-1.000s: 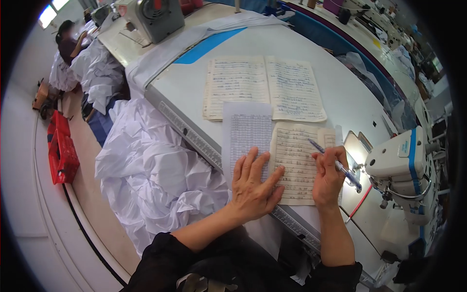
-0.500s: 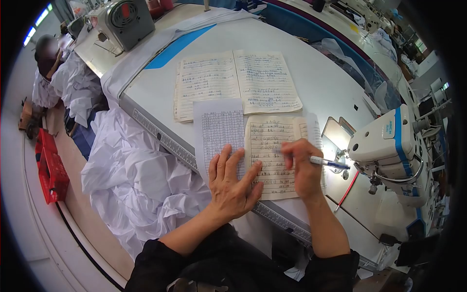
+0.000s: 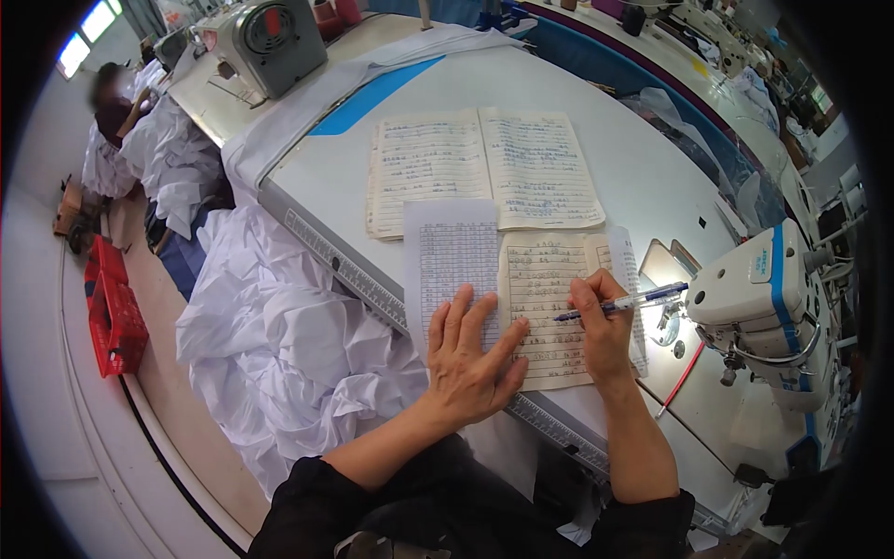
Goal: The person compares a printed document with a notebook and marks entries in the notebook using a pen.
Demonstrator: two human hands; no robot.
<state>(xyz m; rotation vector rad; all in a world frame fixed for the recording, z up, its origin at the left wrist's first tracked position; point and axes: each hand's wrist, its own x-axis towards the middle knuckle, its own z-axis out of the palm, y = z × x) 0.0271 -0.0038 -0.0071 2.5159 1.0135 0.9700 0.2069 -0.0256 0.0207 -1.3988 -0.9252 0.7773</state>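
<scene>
My right hand [image 3: 603,326] grips a blue-and-white pen [image 3: 644,299], its tip close to the handwritten page of a small notebook [image 3: 545,359]; I cannot tell whether it touches the paper. With fingers spread, my left hand [image 3: 473,359] lies flat across the lower part of a printed table sheet [image 3: 451,224] and the notebook's left edge. Above them on the table lies a larger open notebook [image 3: 540,177], both pages filled with blue handwriting. The printed sheet overlaps its lower edge.
A sewing machine [image 3: 750,284] stands at the right, a red stick-like object [image 3: 681,380] beside it. White fabric [image 3: 289,345] is heaped left of the ruler-marked table edge [image 3: 345,275]. Another machine [image 3: 270,47], a red basket [image 3: 116,321] and a seated person [image 3: 114,107] are farther left.
My right hand has turned, bringing the pen's tip from pointing away to the right down towards the notebook page. My left hand stays on the papers. The whole view has shifted slightly.
</scene>
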